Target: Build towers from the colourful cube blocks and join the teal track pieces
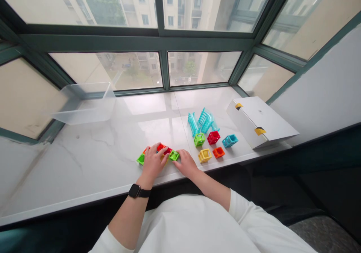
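Note:
A cluster of hollow plastic cube blocks, with red (160,147) and orange ones among them, lies on the white sill under my left hand (153,162). My left fingers curl over the cluster and grip it, hiding part of it. A green cube block (140,159) sticks out at its left end. At the right end, my right hand (186,164) pinches another green cube block (174,155) between thumb and fingers. This block touches the red one beside it; whether they are joined I cannot tell.
Right of my hands lie loose cube blocks: yellow (205,155), orange (219,152), blue (230,141), red (213,137) and green (199,140). Behind them are clear turquoise track pieces (205,120). A white box (261,119) stands right; a clear plastic bin (84,115) stands left. Windows rise behind.

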A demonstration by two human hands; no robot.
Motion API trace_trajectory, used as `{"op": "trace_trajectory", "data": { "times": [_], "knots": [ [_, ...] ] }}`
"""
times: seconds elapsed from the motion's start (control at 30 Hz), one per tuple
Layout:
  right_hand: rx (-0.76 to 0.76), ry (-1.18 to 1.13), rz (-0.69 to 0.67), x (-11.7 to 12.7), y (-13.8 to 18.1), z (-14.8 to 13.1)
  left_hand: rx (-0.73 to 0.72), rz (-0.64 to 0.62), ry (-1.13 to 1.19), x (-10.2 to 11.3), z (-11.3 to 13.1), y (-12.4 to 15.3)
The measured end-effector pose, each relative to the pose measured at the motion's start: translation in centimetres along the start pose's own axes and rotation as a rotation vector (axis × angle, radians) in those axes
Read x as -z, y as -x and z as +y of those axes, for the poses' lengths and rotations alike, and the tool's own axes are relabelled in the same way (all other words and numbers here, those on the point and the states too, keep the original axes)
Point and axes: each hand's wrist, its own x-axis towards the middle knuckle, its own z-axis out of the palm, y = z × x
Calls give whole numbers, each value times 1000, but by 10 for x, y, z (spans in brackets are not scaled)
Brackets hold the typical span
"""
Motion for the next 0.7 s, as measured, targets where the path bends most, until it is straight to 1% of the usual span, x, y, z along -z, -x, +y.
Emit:
{"op": "trace_trajectory", "data": {
  "times": [0.13, 0.23, 0.37, 0.47, 0.57, 0.63, 0.7],
  "knots": [
    [-23, -24, 44, -3, 2, 1, -1, 17, 8, -2, 0, -1],
    [2, -79, 107, -5, 6, 1, -6, 19, 8, -1, 0, -1],
    [64, -239, 196, 2, 10, -6, -16, 27, 7, 0, 0, -2],
    [71, -409, 232, 12, 9, -16, -18, 35, 29, 0, -1, -3],
    [-10, -649, 221, 20, 4, -24, -8, 41, 71, -1, 0, -6],
    [-109, -844, 172, 23, 0, -27, 10, 60, 115, -1, 2, -9],
    [-203, -1012, 112, 24, -5, -28, 26, 93, 207, -1, 6, -14]
  ]
}}
